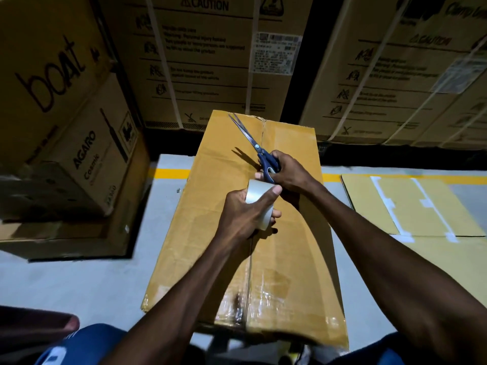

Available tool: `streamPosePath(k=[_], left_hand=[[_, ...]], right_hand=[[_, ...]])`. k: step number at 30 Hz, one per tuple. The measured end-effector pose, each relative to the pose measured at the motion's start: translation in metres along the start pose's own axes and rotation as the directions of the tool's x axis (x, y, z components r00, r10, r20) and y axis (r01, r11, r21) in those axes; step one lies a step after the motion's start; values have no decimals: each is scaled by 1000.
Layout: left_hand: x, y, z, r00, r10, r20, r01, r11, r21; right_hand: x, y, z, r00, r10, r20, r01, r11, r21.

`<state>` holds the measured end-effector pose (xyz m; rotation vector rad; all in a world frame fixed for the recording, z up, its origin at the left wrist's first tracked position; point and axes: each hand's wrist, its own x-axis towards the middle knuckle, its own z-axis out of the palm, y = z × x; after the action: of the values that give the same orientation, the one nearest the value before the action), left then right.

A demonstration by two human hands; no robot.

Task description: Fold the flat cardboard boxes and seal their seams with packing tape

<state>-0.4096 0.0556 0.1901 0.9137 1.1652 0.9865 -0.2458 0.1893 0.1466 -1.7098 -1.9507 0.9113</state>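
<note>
At frame centre, the folded cardboard box (263, 233) lies on the floor. Left hand (245, 214) grips the tape roll (259, 204); right hand (287, 172) grips scissors (253, 143). Keep tape taut, cut squarely near the roll.

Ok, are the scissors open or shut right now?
Open. The scissors in the right hand show two blades parted at the tips, over the box seam.

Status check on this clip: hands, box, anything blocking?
Left hand grips tape roll; right hand holds scissors. Box folded, seam part-taped. Nothing blocking.
</note>
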Motion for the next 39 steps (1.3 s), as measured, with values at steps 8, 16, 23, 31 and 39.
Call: streamPosePath(k=[8,16,23,31,39], left_hand=[[-42,-12,-7,995,-19,96,21,1000,-20],[-52,-8,-8,998,-42,40,45,997,-56],[-62,-6,-18,986,-62,154,60,998,18],[-92,-15,-23,968,-105,227,103,994,24],[-101,-14,-22,972,-107,209,101,994,40]], right_hand=[[-19,-9,24,936,-151,-319,27,931,-363],[-37,-23,14,996,-70,-63,65,995,-75],[-51,-16,35,990,-59,-127,26,967,-252],[-68,-25,51,899,-290,-328,96,862,-498],[-85,-38,23,980,-12,199,-5,997,81]])
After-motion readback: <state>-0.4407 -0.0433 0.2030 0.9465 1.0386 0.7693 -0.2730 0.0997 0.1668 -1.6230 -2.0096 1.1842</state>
